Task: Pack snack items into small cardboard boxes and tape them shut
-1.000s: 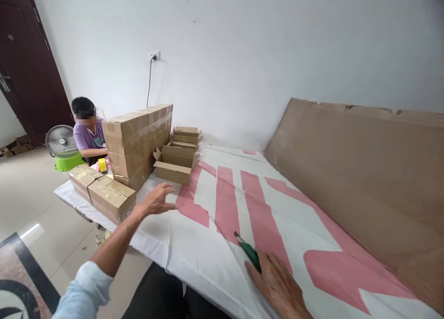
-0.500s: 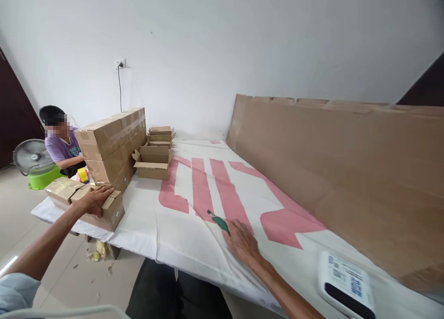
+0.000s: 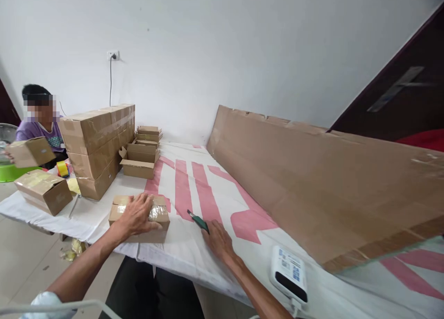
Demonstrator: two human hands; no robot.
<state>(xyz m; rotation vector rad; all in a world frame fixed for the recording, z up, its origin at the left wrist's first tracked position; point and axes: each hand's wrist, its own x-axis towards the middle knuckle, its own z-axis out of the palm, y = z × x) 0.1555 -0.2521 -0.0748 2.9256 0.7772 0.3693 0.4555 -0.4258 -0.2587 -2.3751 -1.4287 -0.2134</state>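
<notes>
My left hand lies over the top of a taped cardboard box, fingers across the lid and thumb towards the near side. The box sits on the white-and-pink cloth near the table's front edge. In my right hand is a green utility knife, its tip pointing away to the left. That hand rests low over the cloth, a short way right of the box. Another closed box stands at the table's left end.
Stacked sealed boxes and open boxes stand at the back left. A person at the left holds a box near yellow tape. A large cardboard sheet leans at right; a white device lies before it.
My left hand has drawn one box rightwards, away from the other at the table's left end. The person at left now holds up a box. The view has turned right.
</notes>
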